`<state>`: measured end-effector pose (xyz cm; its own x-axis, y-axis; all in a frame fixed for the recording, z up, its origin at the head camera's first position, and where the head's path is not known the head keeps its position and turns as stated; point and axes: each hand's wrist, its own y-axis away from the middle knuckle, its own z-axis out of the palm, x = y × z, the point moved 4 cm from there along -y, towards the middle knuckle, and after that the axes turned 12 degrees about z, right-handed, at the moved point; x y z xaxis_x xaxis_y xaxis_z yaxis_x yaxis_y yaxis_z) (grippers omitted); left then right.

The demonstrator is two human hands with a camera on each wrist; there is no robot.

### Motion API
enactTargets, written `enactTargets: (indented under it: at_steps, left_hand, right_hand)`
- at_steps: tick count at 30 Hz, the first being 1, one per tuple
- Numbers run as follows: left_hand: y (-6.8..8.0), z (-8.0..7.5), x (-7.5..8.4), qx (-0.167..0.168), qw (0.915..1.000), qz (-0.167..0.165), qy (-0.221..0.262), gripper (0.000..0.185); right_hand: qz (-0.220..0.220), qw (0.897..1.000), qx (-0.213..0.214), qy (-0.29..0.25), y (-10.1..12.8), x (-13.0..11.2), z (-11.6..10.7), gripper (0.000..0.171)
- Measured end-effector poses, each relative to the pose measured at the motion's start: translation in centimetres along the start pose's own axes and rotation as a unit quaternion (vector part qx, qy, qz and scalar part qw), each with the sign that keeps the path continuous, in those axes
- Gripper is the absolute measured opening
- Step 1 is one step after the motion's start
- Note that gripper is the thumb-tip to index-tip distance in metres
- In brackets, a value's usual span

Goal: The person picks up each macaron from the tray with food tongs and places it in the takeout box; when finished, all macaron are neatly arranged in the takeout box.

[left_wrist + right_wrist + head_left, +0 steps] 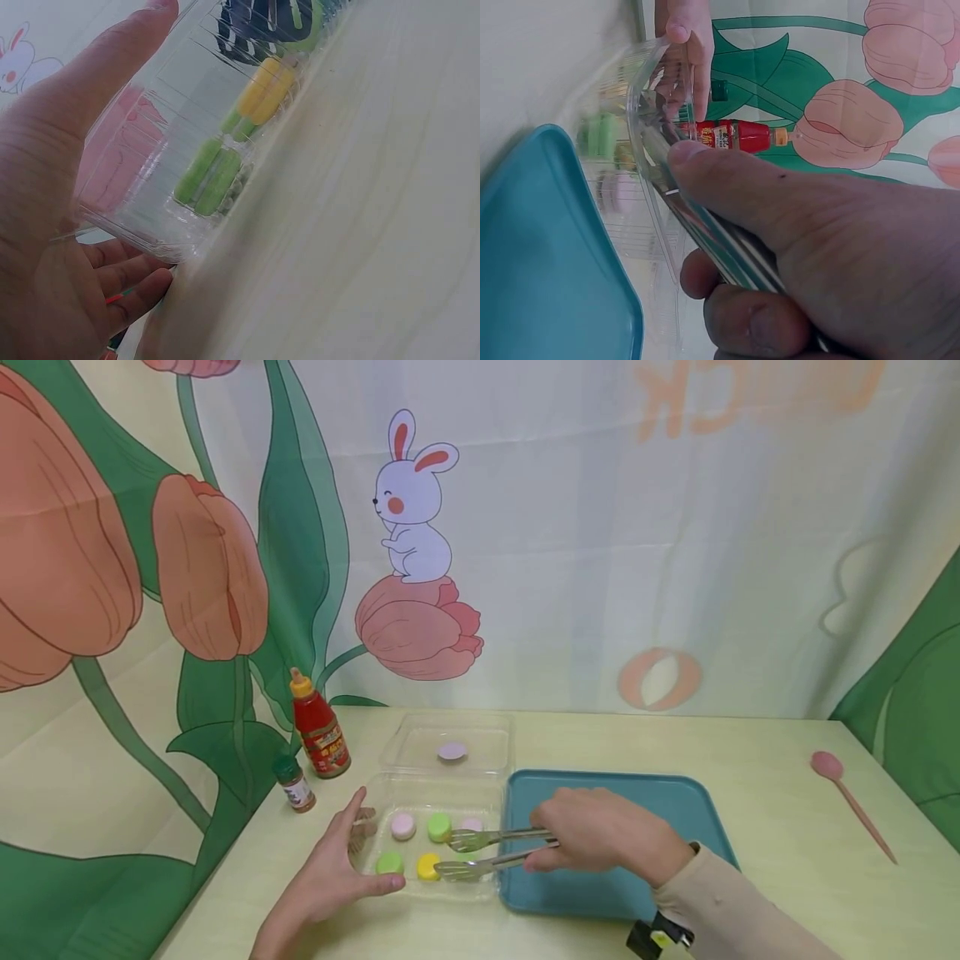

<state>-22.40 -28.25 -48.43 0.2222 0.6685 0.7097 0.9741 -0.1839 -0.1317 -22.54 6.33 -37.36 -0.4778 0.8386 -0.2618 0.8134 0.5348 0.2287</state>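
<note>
Metal tongs (491, 850) gripped in the right hand (600, 831), thumb on top and fingers curled beneath, tips parted over the clear plastic box (435, 852). Left hand (330, 877) flat against the box's 9 o'clock wall, fingers straight, thumb along the near rim: steadying, not clutching.

Inside the box, small round sandwich sweets: pink (402, 826), green (439, 827), another green (389, 862), yellow (428, 866), and a faint pale one (472, 824) at 3 o'clock of the upper green. Tong tips hanging just past the yellow and upper green; whether touching either, cannot tell.

Likely light, brittle-shelled and easily crushed, so best taken across the flat faces or cradled under the edge with a gentle squeeze; smooth metal likely to slip on rounded sides. Box thin and flimsy, apt to skid or flex unless braced.

Hinged lid (450, 743) lying open at 12 o'clock of the box, one mauve sweet (452, 751) on it. Teal tray (675, 802) touching the box at 3 o'clock, under the right wrist. Red sauce bottle (318, 727) and small spice jar (295, 783) at 10 o'clock, well clear of the tongs. Pink spoon (851, 802) far off at 3 o'clock. Box walls the only real obstruction, forcing a steep approach.
</note>
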Motion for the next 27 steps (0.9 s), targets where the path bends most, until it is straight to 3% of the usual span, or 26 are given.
enactTargets:
  at_steps: [17, 23, 27]
  left_hand:
    - [0.3, 0.0, 0.0, -0.002, 1.0000, 0.007, -0.002, 0.139]
    - [0.3, 0.0, 0.1, -0.003, 1.0000, 0.009, -0.001, 0.139]
    - [0.2, 0.1, 0.1, -0.002, 0.9999, 0.010, 0.001, 0.139]
  right_hand:
    - [-0.011, 0.999, 0.006, -0.045, 0.8, 1.1, 0.2, 0.034]
    - [-0.001, 0.992, 0.104, -0.072, 2.2, 1.6, -0.8, 0.049]
    - [0.030, 0.975, 0.194, -0.100, 3.7, 2.5, -1.7, 0.052]
